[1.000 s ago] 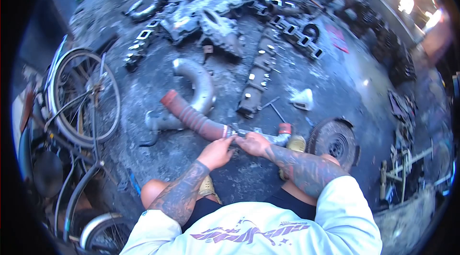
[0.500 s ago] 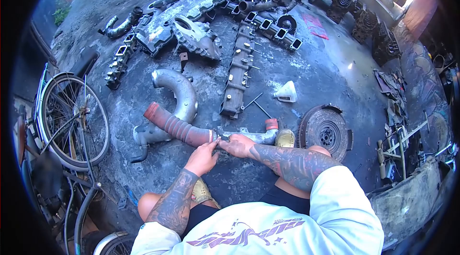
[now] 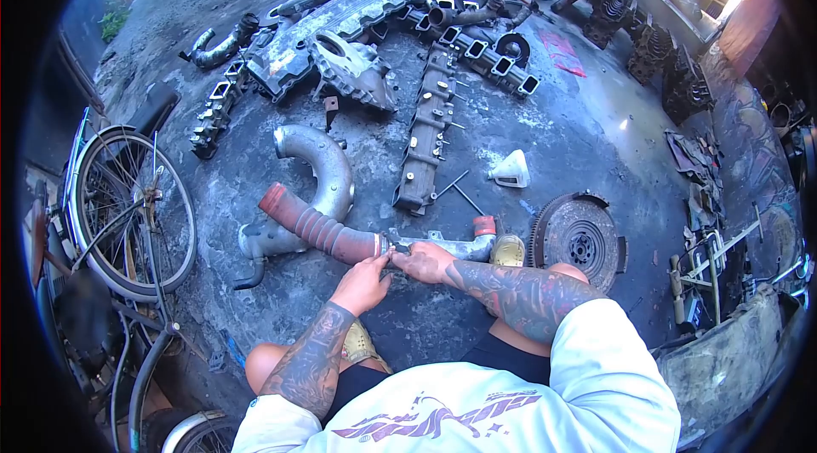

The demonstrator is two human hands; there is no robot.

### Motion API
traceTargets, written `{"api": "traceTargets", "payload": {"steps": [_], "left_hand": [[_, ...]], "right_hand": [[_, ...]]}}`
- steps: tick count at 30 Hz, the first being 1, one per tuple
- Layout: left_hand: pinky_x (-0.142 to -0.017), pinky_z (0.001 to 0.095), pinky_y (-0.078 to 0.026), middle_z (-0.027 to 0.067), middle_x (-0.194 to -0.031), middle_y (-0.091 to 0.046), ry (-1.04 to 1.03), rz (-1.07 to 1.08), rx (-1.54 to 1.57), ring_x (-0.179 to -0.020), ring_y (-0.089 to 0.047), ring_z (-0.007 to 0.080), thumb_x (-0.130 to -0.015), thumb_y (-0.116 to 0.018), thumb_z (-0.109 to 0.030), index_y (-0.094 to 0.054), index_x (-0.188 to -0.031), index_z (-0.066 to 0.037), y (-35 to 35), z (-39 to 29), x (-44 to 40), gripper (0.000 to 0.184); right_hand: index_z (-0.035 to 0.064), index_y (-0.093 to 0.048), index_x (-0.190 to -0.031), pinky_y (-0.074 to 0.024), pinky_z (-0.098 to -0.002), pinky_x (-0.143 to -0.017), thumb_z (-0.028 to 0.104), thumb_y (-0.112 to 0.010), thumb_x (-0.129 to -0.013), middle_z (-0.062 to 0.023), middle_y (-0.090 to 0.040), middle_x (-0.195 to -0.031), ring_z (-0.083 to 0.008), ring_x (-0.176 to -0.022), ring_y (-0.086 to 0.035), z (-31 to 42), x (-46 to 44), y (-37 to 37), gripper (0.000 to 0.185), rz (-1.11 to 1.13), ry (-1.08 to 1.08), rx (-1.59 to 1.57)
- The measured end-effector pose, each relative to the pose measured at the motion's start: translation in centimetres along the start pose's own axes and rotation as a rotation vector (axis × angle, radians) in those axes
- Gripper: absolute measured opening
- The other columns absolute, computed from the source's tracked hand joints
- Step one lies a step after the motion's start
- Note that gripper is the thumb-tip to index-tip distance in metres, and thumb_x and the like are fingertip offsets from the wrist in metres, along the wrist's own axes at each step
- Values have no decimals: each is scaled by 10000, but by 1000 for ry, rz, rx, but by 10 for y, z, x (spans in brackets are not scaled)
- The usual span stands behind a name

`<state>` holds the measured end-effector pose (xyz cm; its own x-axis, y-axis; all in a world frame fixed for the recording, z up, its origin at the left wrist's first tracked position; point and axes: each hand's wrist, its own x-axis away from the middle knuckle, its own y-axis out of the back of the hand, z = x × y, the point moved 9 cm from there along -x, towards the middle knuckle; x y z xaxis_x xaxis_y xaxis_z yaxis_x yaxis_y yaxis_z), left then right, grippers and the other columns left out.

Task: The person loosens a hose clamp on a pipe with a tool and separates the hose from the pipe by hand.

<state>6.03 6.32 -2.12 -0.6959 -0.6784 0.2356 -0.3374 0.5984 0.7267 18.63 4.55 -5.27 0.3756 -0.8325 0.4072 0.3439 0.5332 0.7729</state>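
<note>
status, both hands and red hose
Left hand, right hand at near end of red hose. Hose overlaps curved metal pipe in view. Nothing visibly blocking hands.

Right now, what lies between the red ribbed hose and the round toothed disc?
In the head view, the right hand, a red-ended silver pipe and a yellowish shoe lie there.

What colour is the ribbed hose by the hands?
The ribbed hose is a dull, brownish red, seen in the head view.
</note>
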Motion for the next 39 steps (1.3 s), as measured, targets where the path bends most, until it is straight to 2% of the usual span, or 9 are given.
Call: {"api": "traceTargets", "payload": {"steps": [3,6,15,18,24,27,30,39], "left_hand": [[-1051,527,-543,272,-1322,-702,-7,0,0,-1216,-681,454,-999,-685,-221,-555,-1572,-86,1,-1,0,603],[-1050,528,-543,271,-1322,-703,-13,-1,-6,-1218,-680,454,-1001,-688,-227,-556,-1571,-86,0,-1,-1,602],[-1040,531,-546,281,-1291,-708,-14,-6,-8,-1196,-688,462,-1000,-685,-226,-557,-1570,-90,0,-1,-1,600],[-1037,532,-547,283,-1285,-709,-3,-2,-9,-1189,-690,465,-998,-683,-224,-561,-1567,-88,0,1,-1,597],[-1037,533,-546,282,-1294,-705,-28,-29,5,-1189,-689,466,-997,-685,-228,-564,-1563,-86,-2,3,-1,596],[-1040,532,-546,281,-1308,-701,-37,-35,12,-1192,-688,466,-998,-686,-231,-566,-1560,-82,-2,4,-2,594],[-1044,531,-545,279,-1321,-698,-20,-19,9,-1201,-685,465,-999,-686,-232,-571,-1554,-77,-2,3,-1,588],[-1044,531,-546,275,-1315,-702,-13,-15,1,-1202,-685,463,-999,-685,-237,-564,-1559,-76,1,0,-1,595]], "right_hand": [[168,-662,-1295,-577,-563,-861,325,-439,-1108,-251,-750,-1048,-445,-1013,-747,-1,2,2,331,0,-16,-55],[142,-647,-1231,-566,-561,-706,234,-491,-1058,-252,-724,-888,-449,-836,-738,-4,-3,-3,250,-134,90,-31],[130,-641,-1221,-572,-558,-716,226,-497,-1050,-253,-730,-891,-454,-845,-741,0,-1,-1,243,-109,97,6],[164,-667,-1279,-575,-561,-855,360,-413,-1117,-249,-752,-1046,-447,-1005,-744,-16,-11,-14,359,-10,-45,-73],[167,-660,-1249,-572,-563,-831,364,-404,-1121,-244,-743,-994,-444,-963,-738,-6,-4,-5,348,-48,9,-17],[172,-650,-1264,-573,-562,-805,335,-431,-1112,-236,-737,-975,-438,-937,-738,-3,-2,-2,313,-78,62,20],[121,-640,-1248,-573,-552,-724,249,-481,-1074,-263,-725,-910,-457,-851,-737,3,-1,1,268,-128,151,25],[118,-632,-1285,-579,-565,-732,237,-478,-1070,-272,-727,-924,-466,-865,-742,1,-2,-1,290,-102,103,23]]}}
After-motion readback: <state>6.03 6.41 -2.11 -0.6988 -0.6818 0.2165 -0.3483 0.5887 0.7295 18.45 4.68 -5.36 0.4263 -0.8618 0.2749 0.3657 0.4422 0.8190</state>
